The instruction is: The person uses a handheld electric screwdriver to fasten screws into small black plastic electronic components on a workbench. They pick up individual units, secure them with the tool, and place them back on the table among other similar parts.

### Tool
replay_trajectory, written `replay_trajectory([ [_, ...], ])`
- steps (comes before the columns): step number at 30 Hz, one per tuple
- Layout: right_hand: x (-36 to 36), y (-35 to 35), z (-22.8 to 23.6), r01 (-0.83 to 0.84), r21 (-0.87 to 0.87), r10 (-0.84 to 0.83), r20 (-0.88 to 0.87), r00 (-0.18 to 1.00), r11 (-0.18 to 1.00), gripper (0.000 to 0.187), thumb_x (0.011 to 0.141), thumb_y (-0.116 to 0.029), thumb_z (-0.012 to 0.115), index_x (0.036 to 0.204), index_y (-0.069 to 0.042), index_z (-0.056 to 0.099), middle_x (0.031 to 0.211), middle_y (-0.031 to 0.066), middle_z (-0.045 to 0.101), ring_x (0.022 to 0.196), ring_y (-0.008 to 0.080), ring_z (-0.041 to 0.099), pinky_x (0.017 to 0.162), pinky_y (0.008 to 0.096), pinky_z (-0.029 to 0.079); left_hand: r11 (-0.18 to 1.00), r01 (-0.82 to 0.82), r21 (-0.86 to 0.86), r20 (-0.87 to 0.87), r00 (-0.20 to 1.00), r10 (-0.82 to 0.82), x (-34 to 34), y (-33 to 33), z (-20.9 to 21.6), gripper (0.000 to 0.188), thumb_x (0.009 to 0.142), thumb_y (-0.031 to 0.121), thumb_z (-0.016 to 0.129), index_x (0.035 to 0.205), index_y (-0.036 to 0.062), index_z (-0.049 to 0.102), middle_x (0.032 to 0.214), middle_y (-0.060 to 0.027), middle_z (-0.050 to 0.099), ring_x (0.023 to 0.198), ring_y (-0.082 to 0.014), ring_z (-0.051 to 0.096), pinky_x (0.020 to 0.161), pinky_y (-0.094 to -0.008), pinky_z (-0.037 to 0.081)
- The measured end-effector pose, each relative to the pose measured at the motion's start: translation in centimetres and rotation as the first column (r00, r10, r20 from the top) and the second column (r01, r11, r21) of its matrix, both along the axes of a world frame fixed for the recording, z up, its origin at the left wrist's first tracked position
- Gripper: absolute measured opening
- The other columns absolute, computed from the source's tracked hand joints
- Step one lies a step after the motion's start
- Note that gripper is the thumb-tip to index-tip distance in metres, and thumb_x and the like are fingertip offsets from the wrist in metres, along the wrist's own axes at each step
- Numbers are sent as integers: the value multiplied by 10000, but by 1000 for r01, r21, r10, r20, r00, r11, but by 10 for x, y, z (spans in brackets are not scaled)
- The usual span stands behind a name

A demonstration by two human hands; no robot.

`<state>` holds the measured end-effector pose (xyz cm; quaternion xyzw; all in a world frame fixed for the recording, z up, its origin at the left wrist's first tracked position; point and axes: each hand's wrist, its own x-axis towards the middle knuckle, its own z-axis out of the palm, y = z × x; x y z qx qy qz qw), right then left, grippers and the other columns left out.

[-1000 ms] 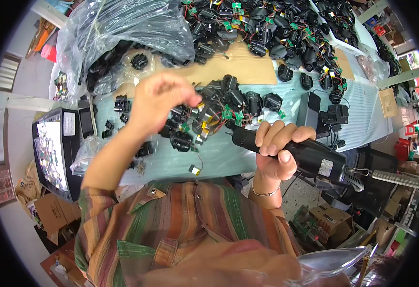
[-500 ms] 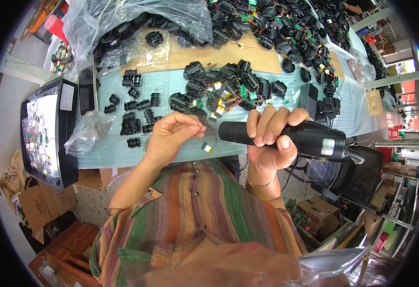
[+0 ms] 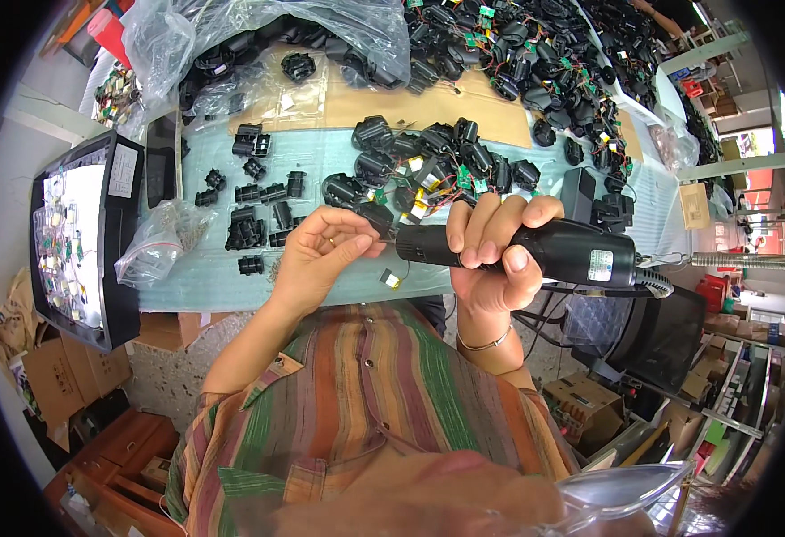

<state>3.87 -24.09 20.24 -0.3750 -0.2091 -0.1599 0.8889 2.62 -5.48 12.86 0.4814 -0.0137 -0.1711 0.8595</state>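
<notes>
My right hand (image 3: 498,259) is wrapped round a black electric screwdriver (image 3: 579,254), held level with its narrow end pointing left. A thin bit shows at that end, close to the fingertips of my left hand (image 3: 319,259). Thumb and forefinger of the left hand are pinched together there; whatever they hold is too small to make out. Below the screwdriver's tip hangs or lies a small silvery piece with a yellow edge (image 3: 392,279). Just beyond both hands is a heap of black housings (image 3: 428,152) with green circuit boards, coloured wires and small battery packs.
Left of the heap lie several small black plastic parts (image 3: 246,229) and a clear bag (image 3: 162,246). A black tray (image 3: 122,259) with small boards stands at the left. A larger pile of housings (image 3: 536,63) fills the far right. A coiled spring (image 3: 742,260) runs beyond the screwdriver's rear end.
The right hand has brought the screwdriver slightly left, so its tip is closer to my left fingertips. The left hand keeps its pinch almost in place.
</notes>
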Motion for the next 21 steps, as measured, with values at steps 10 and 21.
replay_trajectory([
  [10, -2, -11, -4, 52, -44, -51, 27, 998, 998, 266, 838, -117, 595, 1068, -101, 462, 665, 19, 472, 552, 133, 441, 554, 314, 403, 994, 107, -1, -51, 993, -107, 1, -15, -8, 158, 881, 10, 645, 1028, 17, 590, 962, -94, 660, 863, -194, 659, 804, -334, 545],
  [21, -2, -11, -8, 46, -57, -44, 38, 998, 997, 271, 836, -117, 596, 1071, -102, 462, 659, 26, 472, 549, 139, 447, 545, 319, 407, 982, 85, -171, -181, 977, -116, 1, -15, -9, 154, 885, 15, 638, 1031, 41, 594, 968, -81, 658, 855, -181, 643, 814, -341, 541],
])
